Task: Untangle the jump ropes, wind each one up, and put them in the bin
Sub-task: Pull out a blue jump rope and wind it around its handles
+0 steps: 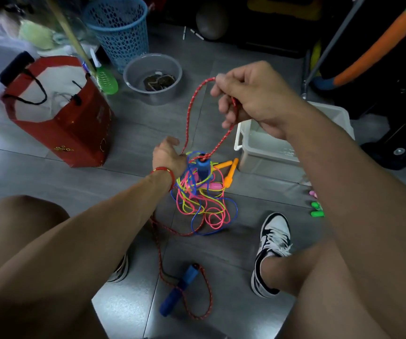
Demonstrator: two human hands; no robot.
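A tangle of pink, yellow and blue jump ropes [203,204] lies on the grey floor between my feet. A red braided rope [189,123] rises out of it in a loop; my right hand [251,99] pinches the loop's top, held high. One blue handle [202,166] of that rope hangs upright at the top of the tangle. Its other blue handle [177,289] lies on the floor near me. My left hand [169,155] reaches into the tangle beside the hanging handle; its fingertips are hidden. Orange handles [230,170] and a pink handle [210,185] lie in the pile. A white bin [270,152] stands right of the tangle.
A red paper bag [75,133] stands at left, a grey bowl [153,77] and blue mesh basket [119,30] behind it. Green handles [317,209] lie on the floor at right. A black wheeled stand [390,152] and my two shoes border the floor space.
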